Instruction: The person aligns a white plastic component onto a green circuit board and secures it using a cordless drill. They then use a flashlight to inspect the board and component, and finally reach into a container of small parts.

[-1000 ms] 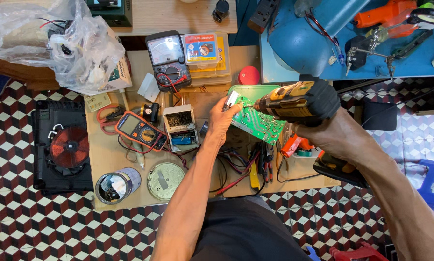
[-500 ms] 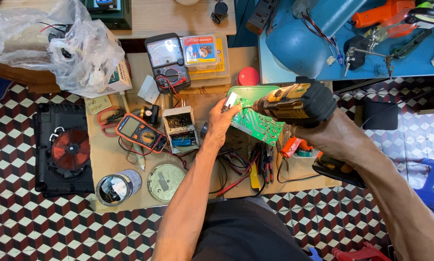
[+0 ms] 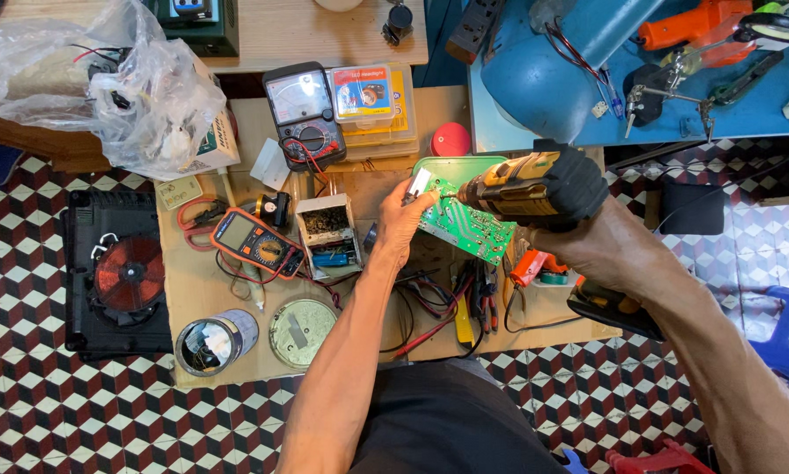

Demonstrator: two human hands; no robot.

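Near the frame's centre the left hand (image 3: pixel 400 226) pinches the green circuit board (image 3: pixel 461 221) by its edge, tilting it steady above the desk (image 3: pixel 236 369), while the right hand (image 3: pixel 592 246) grips a cordless drill (image 3: pixel 535 189) pressed against it.

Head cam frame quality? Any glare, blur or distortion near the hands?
Head view: even, soft daylight with faint shadows; left hand, circuit board and drill in the right hand all sharp, no motion blur; mild glare on the plastic bag and the blue table; wide-angle bending at the edges.
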